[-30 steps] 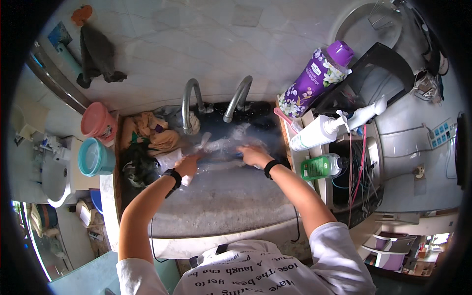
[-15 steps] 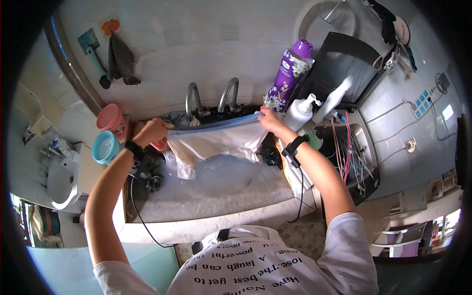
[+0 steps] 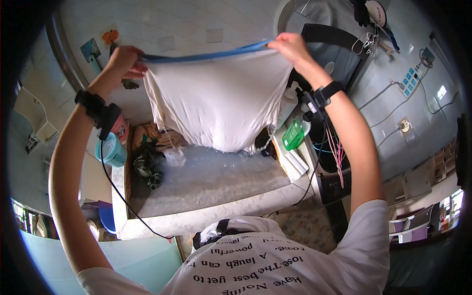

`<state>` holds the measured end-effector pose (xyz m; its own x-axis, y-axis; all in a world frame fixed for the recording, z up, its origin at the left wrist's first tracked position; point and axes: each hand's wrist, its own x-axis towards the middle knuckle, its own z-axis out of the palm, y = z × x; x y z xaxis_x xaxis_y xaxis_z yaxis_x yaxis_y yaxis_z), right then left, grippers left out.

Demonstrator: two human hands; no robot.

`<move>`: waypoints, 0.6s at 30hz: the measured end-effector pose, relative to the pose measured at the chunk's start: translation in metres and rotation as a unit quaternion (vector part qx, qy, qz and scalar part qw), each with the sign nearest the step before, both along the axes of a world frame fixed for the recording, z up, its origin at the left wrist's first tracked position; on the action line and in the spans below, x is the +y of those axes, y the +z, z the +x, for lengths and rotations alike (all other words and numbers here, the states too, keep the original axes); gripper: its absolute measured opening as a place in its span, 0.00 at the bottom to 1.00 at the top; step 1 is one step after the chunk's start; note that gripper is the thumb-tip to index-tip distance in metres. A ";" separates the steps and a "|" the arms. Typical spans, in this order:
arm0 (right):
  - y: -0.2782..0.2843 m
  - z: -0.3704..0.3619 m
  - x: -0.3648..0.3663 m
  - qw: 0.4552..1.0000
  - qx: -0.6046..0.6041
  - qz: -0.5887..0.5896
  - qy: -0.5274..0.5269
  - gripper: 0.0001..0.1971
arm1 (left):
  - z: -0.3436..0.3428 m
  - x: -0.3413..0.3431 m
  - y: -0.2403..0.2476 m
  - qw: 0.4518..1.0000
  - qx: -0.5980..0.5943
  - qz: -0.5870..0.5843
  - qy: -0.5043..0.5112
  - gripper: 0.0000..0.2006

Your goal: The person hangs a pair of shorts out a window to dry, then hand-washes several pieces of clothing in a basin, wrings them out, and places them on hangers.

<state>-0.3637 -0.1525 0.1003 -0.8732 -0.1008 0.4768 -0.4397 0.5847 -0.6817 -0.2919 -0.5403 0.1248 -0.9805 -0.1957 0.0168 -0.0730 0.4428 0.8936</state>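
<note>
A wet white garment [image 3: 219, 96] with a blue band along its top edge is stretched out over the sink. My left hand [image 3: 127, 61] pinches one end of the band. The other end is gripped by my right hand [image 3: 291, 48], so the band is pulled nearly straight between them. The garment's lower part hangs down to the cloudy, sudsy water [image 3: 216, 169], and water runs off its right corner. A dark patterned cloth [image 3: 149, 164] lies at the sink's left side beside peach-coloured fabric [image 3: 151, 135]. The taps are hidden behind the garment.
The sink's pale rim [image 3: 206, 211] runs along the front. On the left stands a teal bucket [image 3: 113, 151]. To the right are a green bottle [image 3: 294, 135], a white pump bottle [image 3: 287, 104] and pink hangers [image 3: 336, 160]. Cables hang from straps on both wrists.
Both hands have risen and spread apart, lifting the garment. Earlier it hung low and bunched over the water; now much more of it is spread out, covering the taps and purple bottle.
</note>
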 end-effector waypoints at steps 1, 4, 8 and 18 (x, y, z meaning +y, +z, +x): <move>0.012 -0.002 0.003 1.000 0.012 -0.015 0.011 0.08 | -0.002 -0.002 0.008 0.999 0.045 0.018 -0.007 0.13; 0.041 -0.002 -0.007 0.995 0.052 -0.049 0.066 0.06 | -0.018 -0.046 0.015 0.989 0.129 0.058 -0.042 0.13; 0.047 0.000 0.004 0.991 0.026 -0.095 0.086 0.05 | -0.008 -0.002 0.014 0.987 0.140 0.051 -0.065 0.12; -0.098 -0.014 -0.028 0.983 -0.130 0.118 0.062 0.10 | -0.032 -0.020 -0.148 0.949 -0.001 -0.265 -0.172 0.08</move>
